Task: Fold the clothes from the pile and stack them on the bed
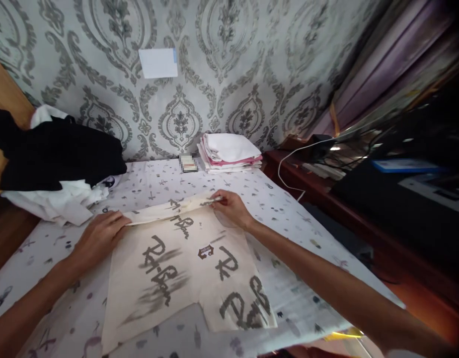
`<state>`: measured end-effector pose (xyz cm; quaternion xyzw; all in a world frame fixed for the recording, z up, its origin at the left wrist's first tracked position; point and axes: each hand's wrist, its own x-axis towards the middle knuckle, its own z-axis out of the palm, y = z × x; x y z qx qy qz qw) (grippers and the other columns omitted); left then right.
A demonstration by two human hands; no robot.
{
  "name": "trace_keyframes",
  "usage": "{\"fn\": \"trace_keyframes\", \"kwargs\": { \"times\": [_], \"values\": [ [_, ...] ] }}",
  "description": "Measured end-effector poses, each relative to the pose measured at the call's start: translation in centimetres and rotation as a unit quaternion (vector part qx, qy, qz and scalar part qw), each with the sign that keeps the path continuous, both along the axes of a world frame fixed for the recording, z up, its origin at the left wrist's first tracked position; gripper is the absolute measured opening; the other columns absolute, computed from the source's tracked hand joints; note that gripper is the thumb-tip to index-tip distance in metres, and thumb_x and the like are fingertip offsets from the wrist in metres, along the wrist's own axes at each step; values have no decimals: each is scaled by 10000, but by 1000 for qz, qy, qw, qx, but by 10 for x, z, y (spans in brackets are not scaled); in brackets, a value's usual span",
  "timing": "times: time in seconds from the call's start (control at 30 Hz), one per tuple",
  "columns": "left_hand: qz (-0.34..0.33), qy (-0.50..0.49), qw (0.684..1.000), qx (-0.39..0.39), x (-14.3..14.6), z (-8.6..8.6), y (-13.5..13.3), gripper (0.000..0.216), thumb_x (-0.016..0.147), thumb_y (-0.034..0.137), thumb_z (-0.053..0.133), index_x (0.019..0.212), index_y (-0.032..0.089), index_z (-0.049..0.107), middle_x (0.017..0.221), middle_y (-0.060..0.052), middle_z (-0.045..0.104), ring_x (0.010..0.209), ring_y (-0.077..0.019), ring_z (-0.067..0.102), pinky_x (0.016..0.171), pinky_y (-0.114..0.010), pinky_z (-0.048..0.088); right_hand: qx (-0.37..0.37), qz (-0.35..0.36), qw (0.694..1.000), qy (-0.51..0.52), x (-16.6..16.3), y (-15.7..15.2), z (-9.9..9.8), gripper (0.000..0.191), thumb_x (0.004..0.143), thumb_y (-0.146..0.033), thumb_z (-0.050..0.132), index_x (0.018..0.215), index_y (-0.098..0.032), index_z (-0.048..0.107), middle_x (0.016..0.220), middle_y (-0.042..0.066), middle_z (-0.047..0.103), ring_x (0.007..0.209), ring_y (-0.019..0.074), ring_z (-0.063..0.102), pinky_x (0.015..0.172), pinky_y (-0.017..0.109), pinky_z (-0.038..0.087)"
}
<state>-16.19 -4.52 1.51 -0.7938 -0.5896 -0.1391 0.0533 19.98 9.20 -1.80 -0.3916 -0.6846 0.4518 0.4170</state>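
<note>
A cream garment (185, 268) with dark lettering lies spread on the patterned sheet (289, 209) in front of me. Its far edge is folded over into a narrow band. My left hand (101, 233) pinches the left end of that folded edge, fingers closed on the cloth. My right hand (229, 206) grips the right end of the same edge, fingers closed on the fabric.
A stack of folded white and pink cloths (229, 151) sits against the wall. A heap of black and white clothing (54, 159) lies at the left. A small box (188, 163) is beside the stack. A dark wooden desk (326, 194) with cables stands to the right.
</note>
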Motion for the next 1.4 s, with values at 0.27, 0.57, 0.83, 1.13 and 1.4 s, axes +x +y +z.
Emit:
{"fn": "trace_keyframes", "kwargs": {
  "times": [0.27, 0.57, 0.83, 1.13, 1.4],
  "values": [
    [-33, 48, 997, 45, -2, -25, -13, 402, 974, 319, 326, 923, 256, 720, 931, -82, 732, 922, -280, 665, 828, -433, 506, 120, 27, 981, -149, 24, -30, -13, 183, 794, -176, 532, 894, -198, 683, 906, 37, 733, 811, 179, 670, 741, 296, 526],
    [-31, 77, 996, 33, -4, -23, -19, 415, 991, 309, 309, 947, 226, 713, 962, -100, 728, 911, -276, 666, 839, -433, 494, 145, 26, 975, -168, 32, -32, -19, 158, 860, -246, 536, 925, -202, 673, 959, 63, 741, 815, 195, 678, 743, 319, 536],
    [6, -22, 998, -60, 6, 5, -17, 468, 981, 553, 369, 989, 238, 715, 1059, -65, 742, 976, -273, 665, 848, -386, 494, 145, 54, 949, -276, 35, -11, 13, 322, 939, -356, 485, 1123, -214, 708, 1241, 96, 694, 1055, 258, 672, 921, 404, 539],
    [52, -24, 986, -159, 42, -31, 23, 706, 1002, 558, 211, 1545, 129, 352, 1616, -118, 344, 1477, -293, 334, 1198, -425, 283, 243, 75, 848, -465, -16, 29, -32, 656, 1014, -507, 292, 1493, -77, 419, 1590, 190, 364, 1492, 292, 306, 1211, 474, 282],
    [91, 31, 977, -189, 8, -46, 13, 864, 961, 693, 213, 1609, 126, 138, 1671, -133, 135, 1548, -305, 101, 1233, -513, 116, 229, 45, 828, -509, 0, 30, -43, 755, 996, -624, 171, 1558, -138, 307, 1629, 162, 292, 1519, 292, 235, 1205, 524, 247]
  ]
}}
